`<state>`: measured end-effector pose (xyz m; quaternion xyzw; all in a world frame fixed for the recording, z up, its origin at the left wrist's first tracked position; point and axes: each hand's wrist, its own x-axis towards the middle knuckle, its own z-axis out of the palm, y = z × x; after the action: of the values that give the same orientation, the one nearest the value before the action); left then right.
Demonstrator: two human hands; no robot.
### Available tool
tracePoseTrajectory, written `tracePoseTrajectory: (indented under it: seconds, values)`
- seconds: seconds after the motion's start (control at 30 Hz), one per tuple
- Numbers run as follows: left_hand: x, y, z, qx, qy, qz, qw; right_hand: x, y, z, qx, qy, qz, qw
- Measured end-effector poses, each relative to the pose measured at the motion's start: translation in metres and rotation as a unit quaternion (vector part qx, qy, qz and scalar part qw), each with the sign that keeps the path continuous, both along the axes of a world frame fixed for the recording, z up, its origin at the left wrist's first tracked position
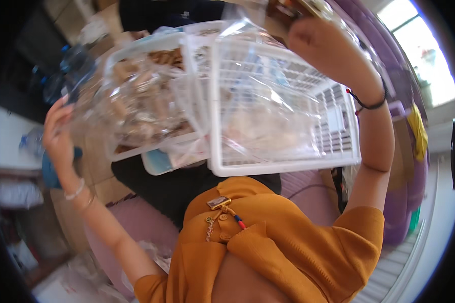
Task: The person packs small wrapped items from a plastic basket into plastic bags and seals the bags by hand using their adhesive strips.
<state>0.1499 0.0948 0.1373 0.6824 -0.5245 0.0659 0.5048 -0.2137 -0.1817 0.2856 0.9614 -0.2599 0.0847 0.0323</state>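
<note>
My left hand (59, 129) is raised at the left, its fingers closed at the edge of a large clear plastic bag (141, 108). Small brown and tan pieces show through the bag, which spreads over a white tray (131, 153). At the upper right, my right hand (311, 40) is curled shut and blurred by motion, beyond the far right corner of a white plastic basket (283, 168). Shiny brown and gold stuff (285, 11) shows right at its fingers; what they grip is hidden. Clear plastic wrap (273, 116) lies inside the basket.
A shallow blue-and-white container (159, 162) sits under the tray near my lap. Several large water bottles (78, 63) stand at the far left. Purple padded seating (397, 207) runs along the right, with a yellow cloth (418, 132) beside it. Dark clothing (172, 14) shows at the far side.
</note>
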Motion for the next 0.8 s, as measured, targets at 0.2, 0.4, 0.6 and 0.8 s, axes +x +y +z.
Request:
tracePoseTrajectory:
  seconds: [0.2,0.4,0.6,0.8]
  values:
    - [0.022,-0.003,-0.013,-0.062,0.032,-0.032,0.997,-0.18,-0.138,-0.177,0.192,0.31,-0.097,0.926]
    - [0.017,0.003,-0.012,-0.007,0.047,0.013,0.999,-0.227,-0.201,-0.336,0.188,0.071,-0.01,0.98]
    - [0.01,0.016,-0.007,0.022,0.006,0.073,0.997,-0.178,-0.169,-0.281,0.385,0.368,-0.25,0.808]
    - [-0.007,-0.006,-0.002,-0.021,0.018,0.051,0.998,-0.173,-0.109,-0.255,0.367,0.511,-0.124,0.768]
